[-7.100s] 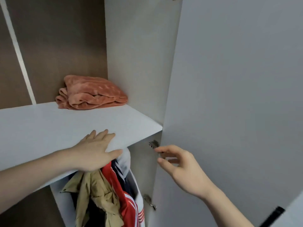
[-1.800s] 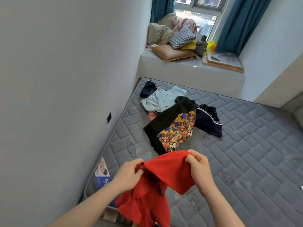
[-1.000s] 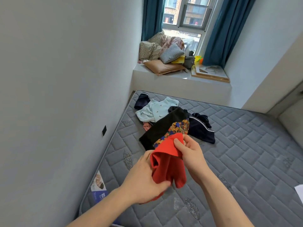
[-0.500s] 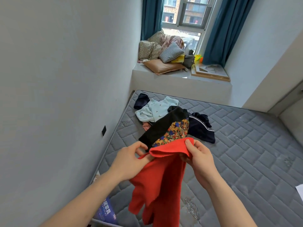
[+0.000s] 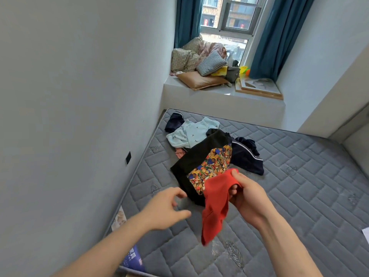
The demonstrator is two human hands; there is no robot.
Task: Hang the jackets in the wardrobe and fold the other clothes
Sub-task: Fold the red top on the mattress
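While the red garment (image 5: 216, 202) hangs over the grey mattress (image 5: 299, 196), the count runs so:
Hands: two, both bare to the forearm
Right hand (image 5: 247, 198): fingers (image 5: 235, 188) pinched shut on the top edge of the red garment, thumb over the fold
Left hand (image 5: 165, 210): fingers (image 5: 180, 194) loosely spread, holding nothing, just beside the cloth and apart from it
Red garment: one, soft plain knit, bunched into a narrow drooping strip, lower end free in the air above the mattress
Clothes on the mattress: one heap near the wall, at least five pieces
Black piece (image 5: 199, 156): one, flat and roughly rectangular, with a bright many-coloured printed panel (image 5: 211, 166); it lies on top of the heap
Pale blue top (image 5: 191, 132): one, soft, dotted with small dark marks, partly under the black piece
Navy pieces: two, one crumpled with white stripes (image 5: 247, 156) right of the black piece, one small bundle (image 5: 173, 121) at the far corner
Pink scrap (image 5: 179, 152): one, mostly hidden
Mattress: one, quilted in brick-shaped blocks with leaf motifs
Window ledge (image 5: 209, 94): one, smooth white, stacked with several cushions (image 5: 209, 62) and a flat wooden frame (image 5: 259, 86)
Curtains (image 5: 275, 37): two, teal, hanging in folds either side of the window
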